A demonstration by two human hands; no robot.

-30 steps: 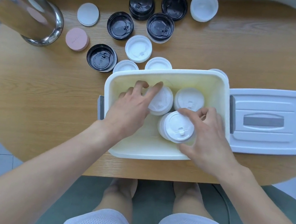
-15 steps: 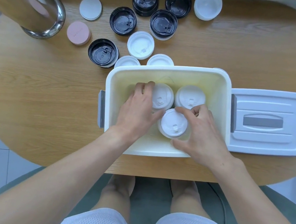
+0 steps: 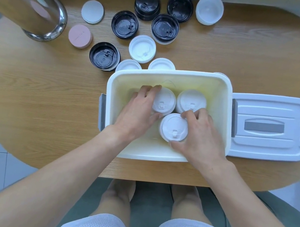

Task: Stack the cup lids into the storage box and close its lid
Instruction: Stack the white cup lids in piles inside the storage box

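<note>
Both hands down in the box, each settling a stack of lids

The left hand [image 3: 139, 109] curls round the white plastic lid stack at the back left [image 3: 164, 101] of the cream rectangular storage box [image 3: 172, 75]. The right hand [image 3: 199, 135] pinches the nearer white lid stack [image 3: 174, 128], thumb and fingers round its rim. A third white stack [image 3: 191, 101] stands untouched at the back right. The black and white loose lids on the wooden table [image 3: 164, 27] all lie beyond the box's far wall, towards the left, so I'd say the left hand has the shorter reach. The box's long axis runs left-right, and there's open floor in its left and front parts. The white box lid with a grey handle [image 3: 268, 127] lies flat just beside the right wall, nearest the right hand.
</note>
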